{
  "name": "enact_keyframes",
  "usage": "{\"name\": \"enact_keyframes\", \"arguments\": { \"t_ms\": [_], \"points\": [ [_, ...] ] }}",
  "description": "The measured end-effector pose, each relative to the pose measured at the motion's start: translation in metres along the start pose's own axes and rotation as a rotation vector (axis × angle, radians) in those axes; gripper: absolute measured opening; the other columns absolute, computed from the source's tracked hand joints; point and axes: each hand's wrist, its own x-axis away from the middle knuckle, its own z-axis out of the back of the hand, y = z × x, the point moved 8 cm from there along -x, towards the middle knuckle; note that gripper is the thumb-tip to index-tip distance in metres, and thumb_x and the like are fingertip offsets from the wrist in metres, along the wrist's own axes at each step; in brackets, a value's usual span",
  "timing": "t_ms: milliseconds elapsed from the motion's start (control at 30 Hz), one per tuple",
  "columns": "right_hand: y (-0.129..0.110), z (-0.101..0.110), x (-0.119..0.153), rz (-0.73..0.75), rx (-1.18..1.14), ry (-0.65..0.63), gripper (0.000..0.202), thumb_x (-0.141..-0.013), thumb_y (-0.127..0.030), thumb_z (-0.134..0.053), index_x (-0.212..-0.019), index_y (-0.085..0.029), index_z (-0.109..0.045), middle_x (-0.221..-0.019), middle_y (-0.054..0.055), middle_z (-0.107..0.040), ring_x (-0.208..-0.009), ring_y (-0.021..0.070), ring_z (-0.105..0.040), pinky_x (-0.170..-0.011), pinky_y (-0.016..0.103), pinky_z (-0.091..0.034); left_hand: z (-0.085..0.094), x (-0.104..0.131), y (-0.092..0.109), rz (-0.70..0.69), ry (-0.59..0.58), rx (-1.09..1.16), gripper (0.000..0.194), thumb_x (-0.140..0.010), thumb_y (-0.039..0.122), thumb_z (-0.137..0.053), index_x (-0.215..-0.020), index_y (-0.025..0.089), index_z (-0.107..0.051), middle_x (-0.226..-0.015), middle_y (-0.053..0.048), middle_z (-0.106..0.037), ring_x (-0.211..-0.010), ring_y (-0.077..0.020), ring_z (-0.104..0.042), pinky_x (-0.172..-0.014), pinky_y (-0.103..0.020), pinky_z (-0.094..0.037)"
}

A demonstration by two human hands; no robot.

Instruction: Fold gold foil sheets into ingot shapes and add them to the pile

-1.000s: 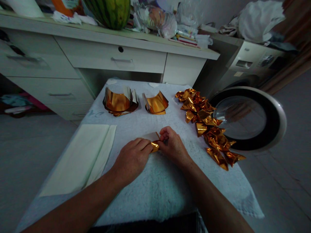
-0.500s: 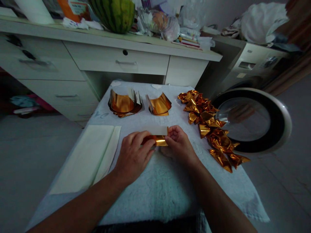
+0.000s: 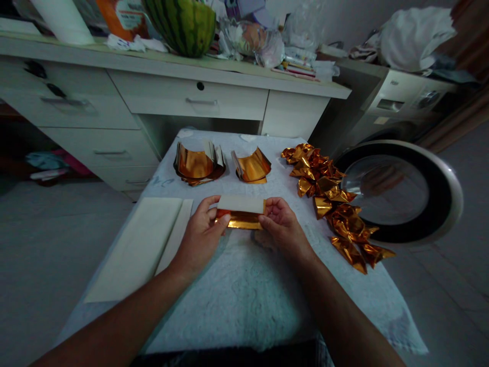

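Note:
Between my hands is a sheet of gold foil paper, folded so that a pale strip shows along its upper part. My left hand pinches its left end, thumb in front. At the right end, my right hand pinches it between thumb and fingers. Beyond the hands stand two curled stacks of gold foil sheets, a larger stack on the left and a smaller stack beside it. Several folded gold foil pieces lie in a row along the right side.
A pale cloth covers the low table. White paper sheets lie at its left. Behind stands a drawer cabinet with a watermelon on top. The open round door of a washing machine is close to the right edge.
My left hand has shifted left along the folded foil to its left end, uncovering more of it. The right hand stays on its end. The view has moved slightly.

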Motion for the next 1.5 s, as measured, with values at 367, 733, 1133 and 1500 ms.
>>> {"name": "enact_keyframes", "arguments": {
  "t_ms": [367, 733, 1133, 1500],
  "points": [
    [-0.052, -0.015, 0.033, 0.629, 0.898, 0.111, 0.059, -0.064, -0.003, -0.047, -0.118, -0.028, -0.043, -0.13, 0.008, -0.041, -0.125, 0.0271, -0.04, -0.104, 0.048, -0.034, 0.004, -0.004, -0.01, -0.009, 0.038, 0.026, 0.04, -0.09, 0.019, -0.048, -0.128, 0.023, -0.038, -0.069, 0.007, -0.052, -0.061, -0.0112, -0.051, -0.059, -0.022, -0.041],
    [-0.035, -0.039, 0.032, 0.631, 1.093, -0.151, 0.013, -0.088, -0.014, -0.064, -0.094, -0.026, -0.065, -0.1, 0.0, -0.068, -0.107, 0.0231, -0.049, -0.093, 0.04, -0.033, 0.003, -0.004, -0.006, -0.068, -0.011, -0.348, 0.038, -0.092, 0.019, -0.042, -0.129, 0.023, -0.041, -0.083, 0.001, -0.062, -0.074, -0.017, -0.058, -0.07, -0.031, -0.044],
    [-0.017, -0.039, 0.024, 0.479, 1.104, -0.299, 0.015, -0.083, -0.008, -0.065, -0.087, -0.021, -0.069, -0.087, 0.001, -0.068, -0.092, 0.0189, -0.052, -0.088, 0.037, -0.032, -0.018, 0.004, 0.014, -0.469, -0.12, -0.86, 0.019, -0.081, 0.004, -0.053, -0.089, 0.02, -0.059, -0.096, -0.006, -0.058, -0.094, -0.0233, -0.052, -0.083, -0.038, -0.045],
    [-0.012, -0.019, 0.014, 0.291, 0.976, -0.215, 0.015, -0.075, -0.006, -0.069, -0.078, -0.021, -0.067, -0.09, 0.002, -0.062, -0.093, 0.0199, -0.05, -0.084, 0.036, -0.034, -0.038, 0.013, 0.006, -0.405, -0.383, -0.766, 0.016, -0.074, 0.02, -0.072, -0.087, 0.02, -0.063, -0.094, -0.004, -0.058, -0.091, -0.0231, -0.053, -0.082, -0.039, -0.045]
  ]
}}
